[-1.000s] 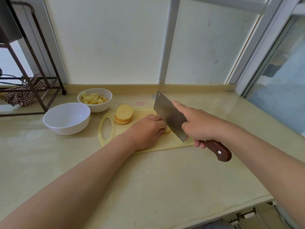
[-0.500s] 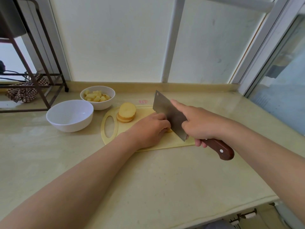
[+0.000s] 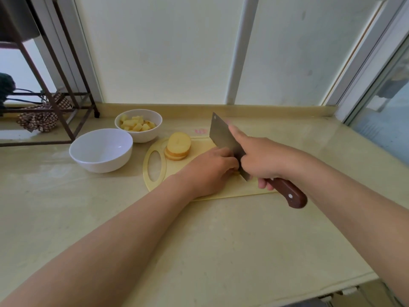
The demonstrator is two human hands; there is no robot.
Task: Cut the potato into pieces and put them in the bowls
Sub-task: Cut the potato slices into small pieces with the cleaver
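Head view: the right hand point(image 3: 263, 162) grips the knife point(image 3: 222, 137), blade against the left hand's point(image 3: 210, 171) curled fingers point(image 3: 229, 161) pinning a mostly hidden potato piece point(image 3: 236, 173). If that piece slides, I'd fear nicked knuckles.

The right hand point(image 3: 263, 161) grips a brown-handled steel cleaver point(image 3: 221, 136), forefinger along the blade; the left hand point(image 3: 210, 171) curls over a yellow potato piece point(image 3: 236, 173) beside it.
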